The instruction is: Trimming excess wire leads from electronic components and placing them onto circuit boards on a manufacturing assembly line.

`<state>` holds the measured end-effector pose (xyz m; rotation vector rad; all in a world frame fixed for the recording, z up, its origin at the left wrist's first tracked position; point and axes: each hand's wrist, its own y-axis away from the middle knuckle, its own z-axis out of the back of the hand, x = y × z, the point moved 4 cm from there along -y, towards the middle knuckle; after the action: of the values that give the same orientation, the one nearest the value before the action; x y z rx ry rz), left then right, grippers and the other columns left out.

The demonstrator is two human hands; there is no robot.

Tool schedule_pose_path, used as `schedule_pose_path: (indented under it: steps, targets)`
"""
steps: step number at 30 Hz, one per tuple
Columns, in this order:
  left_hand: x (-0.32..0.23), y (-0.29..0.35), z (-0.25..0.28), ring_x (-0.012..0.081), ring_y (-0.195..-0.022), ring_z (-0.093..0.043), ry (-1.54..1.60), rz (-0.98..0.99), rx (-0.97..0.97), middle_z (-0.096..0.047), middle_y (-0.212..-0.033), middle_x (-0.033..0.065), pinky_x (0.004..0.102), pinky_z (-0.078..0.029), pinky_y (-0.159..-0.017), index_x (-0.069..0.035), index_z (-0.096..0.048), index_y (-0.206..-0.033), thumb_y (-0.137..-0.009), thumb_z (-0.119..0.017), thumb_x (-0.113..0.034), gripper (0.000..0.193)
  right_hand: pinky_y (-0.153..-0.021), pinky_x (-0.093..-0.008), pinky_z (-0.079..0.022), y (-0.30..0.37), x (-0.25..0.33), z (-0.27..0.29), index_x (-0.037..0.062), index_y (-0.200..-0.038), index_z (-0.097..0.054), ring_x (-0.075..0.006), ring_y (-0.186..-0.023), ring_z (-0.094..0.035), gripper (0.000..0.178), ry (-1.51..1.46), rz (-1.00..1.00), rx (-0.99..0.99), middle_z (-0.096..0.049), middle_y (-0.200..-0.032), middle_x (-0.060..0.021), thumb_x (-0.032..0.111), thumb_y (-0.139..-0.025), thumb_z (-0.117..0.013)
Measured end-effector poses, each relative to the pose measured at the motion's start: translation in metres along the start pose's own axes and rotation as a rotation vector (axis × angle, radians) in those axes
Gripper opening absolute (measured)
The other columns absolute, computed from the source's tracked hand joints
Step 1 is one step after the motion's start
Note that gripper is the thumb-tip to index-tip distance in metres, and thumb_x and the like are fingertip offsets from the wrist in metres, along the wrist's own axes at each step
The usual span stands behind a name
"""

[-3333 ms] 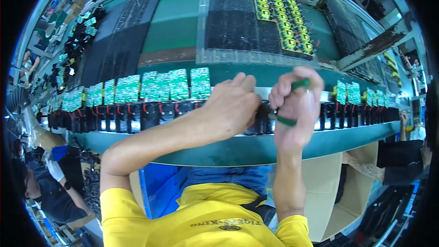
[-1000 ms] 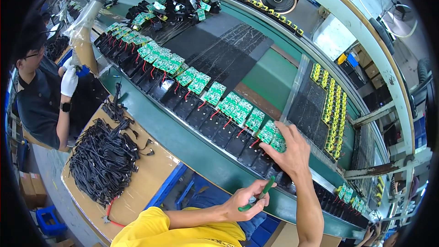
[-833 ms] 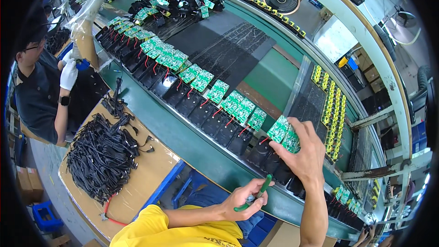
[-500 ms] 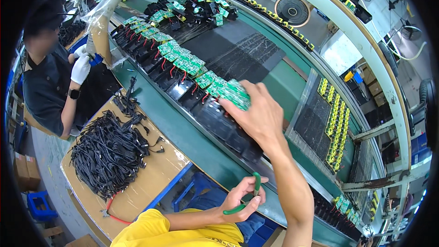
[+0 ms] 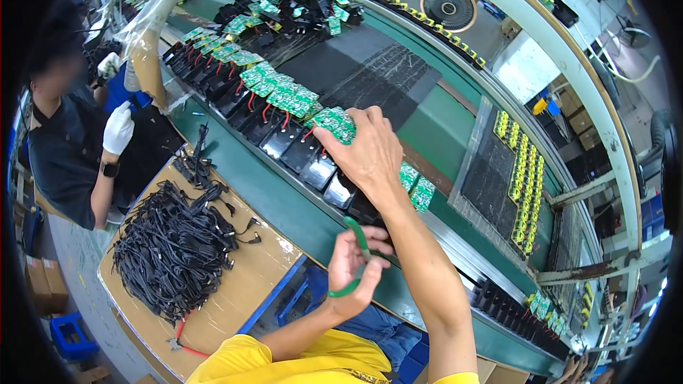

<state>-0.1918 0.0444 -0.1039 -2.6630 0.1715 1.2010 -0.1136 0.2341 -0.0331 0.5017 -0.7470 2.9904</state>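
In my left hand (image 5: 350, 267) I hold green-handled pliers (image 5: 356, 233), their handles spread and their jaws hidden. My right hand (image 5: 370, 153) reaches over the row, thumb and fingers closed on green circuit boards (image 5: 335, 125). Red wires (image 5: 287, 120) run from such boards to black plastic cases (image 5: 314, 172) lined up along the green bench. Beyond my right wrist lie more green boards (image 5: 422, 193). I cannot tell how many boards my right hand grips.
A heap of black cables (image 5: 171, 249) covers much of the brown side table (image 5: 263, 263). Across the bench lies a pile of black cases with boards (image 5: 284, 14). Yellow parts fill a black tray (image 5: 484, 163) at right. A gloved co-worker (image 5: 64, 135) sits at left.
My right hand has moved left along the row; boards now show on the far side behind my wrist. My left hand has risen leftward with the pliers. The co-worker's hands have moved apart.
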Motion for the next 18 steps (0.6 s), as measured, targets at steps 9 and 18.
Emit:
schedule_pose_path:
  steps: [9,18]
  targets:
    - [-0.006,-0.025,0.020,0.0253,-0.104,-0.072,-0.049,-0.039,-0.064,-0.068,-0.132,0.0192,0.0372,-0.064,-0.094,-0.002,-0.045,-0.158,-0.103,-0.063,0.007,0.058,-0.095,-0.0484,-0.059,-0.001,-0.006,0.010,0.0032,-0.137,-0.078,-0.0362,-0.116,-0.069,0.077,-0.067,0.105,-0.224,-0.071,-0.135,-0.0161,0.068,-0.096,-0.079]
    - [-0.020,-0.044,0.061,0.0225,-0.099,-0.070,-0.631,-0.422,-0.341,-0.073,-0.125,0.0146,0.0338,-0.060,-0.088,-0.004,-0.053,-0.153,-0.099,-0.070,0.012,0.058,-0.089,-0.0368,-0.060,0.092,-0.018,0.129,0.0046,-0.119,-0.084,-0.0264,-0.104,-0.075,0.027,-0.358,0.230,0.065,-0.077,-0.131,-0.0097,0.015,-0.095,-0.091]
